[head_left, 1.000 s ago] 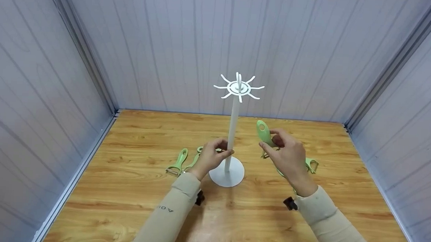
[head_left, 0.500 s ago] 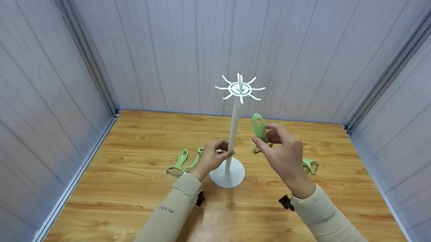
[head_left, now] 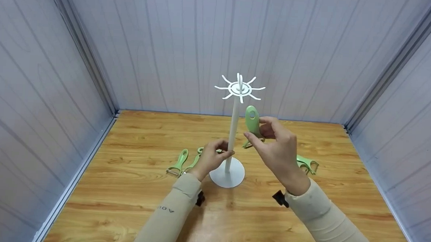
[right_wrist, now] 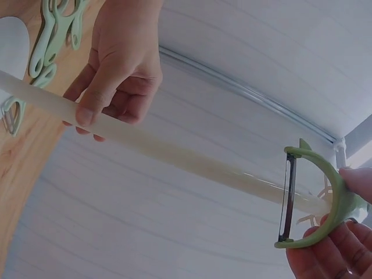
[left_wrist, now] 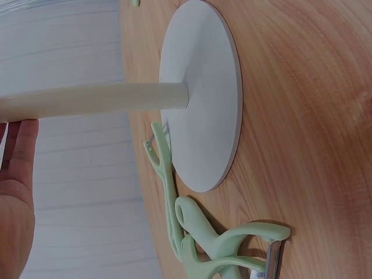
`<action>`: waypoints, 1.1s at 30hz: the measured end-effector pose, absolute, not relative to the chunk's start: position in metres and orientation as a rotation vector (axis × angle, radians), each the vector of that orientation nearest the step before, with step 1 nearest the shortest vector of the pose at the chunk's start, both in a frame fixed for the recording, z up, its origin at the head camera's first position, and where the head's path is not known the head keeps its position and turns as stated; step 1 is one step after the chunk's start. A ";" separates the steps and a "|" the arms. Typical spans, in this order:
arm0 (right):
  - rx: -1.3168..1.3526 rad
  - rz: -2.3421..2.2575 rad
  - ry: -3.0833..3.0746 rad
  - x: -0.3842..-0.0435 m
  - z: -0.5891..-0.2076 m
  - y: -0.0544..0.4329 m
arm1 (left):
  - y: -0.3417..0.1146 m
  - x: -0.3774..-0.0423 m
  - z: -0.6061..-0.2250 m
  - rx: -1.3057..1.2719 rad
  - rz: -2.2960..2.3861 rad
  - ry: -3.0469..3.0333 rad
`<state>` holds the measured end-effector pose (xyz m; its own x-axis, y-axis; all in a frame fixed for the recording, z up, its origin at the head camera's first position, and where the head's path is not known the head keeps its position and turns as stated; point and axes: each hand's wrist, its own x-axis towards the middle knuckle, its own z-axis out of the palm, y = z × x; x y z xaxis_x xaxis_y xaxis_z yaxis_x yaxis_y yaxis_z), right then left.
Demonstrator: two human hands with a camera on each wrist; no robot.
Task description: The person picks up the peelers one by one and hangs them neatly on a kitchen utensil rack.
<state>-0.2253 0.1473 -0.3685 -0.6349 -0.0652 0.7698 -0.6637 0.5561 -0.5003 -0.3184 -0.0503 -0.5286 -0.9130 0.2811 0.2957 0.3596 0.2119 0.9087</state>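
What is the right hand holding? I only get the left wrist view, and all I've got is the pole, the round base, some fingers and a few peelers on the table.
Observer: The right hand grips a green peeler.
Operator: Okay, and what's at the top of the pole? It runs out of my picture.
Observer: A ring of white hooks, with nothing hanging from them.
Operator: Which way up is the peeler in that hand?
Observer: In the head view, its handle points up toward the hooks and its blade is at the lower end.
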 end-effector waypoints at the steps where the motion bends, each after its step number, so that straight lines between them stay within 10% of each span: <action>1: 0.590 1.065 -2.066 -0.225 -0.367 0.146 | -0.050 -0.318 -0.529 -0.633 -1.828 -2.391; 33: 0.603 1.168 -2.066 -0.239 -0.361 0.127 | -0.051 -0.319 -0.529 -0.645 -1.804 -2.385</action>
<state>-0.2393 0.1273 -0.3606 -0.6623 -0.0628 0.7466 -0.6722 0.4901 -0.5550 -0.3193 -0.0513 -0.5293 -0.9078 0.2796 0.3128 0.3771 0.2171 0.9004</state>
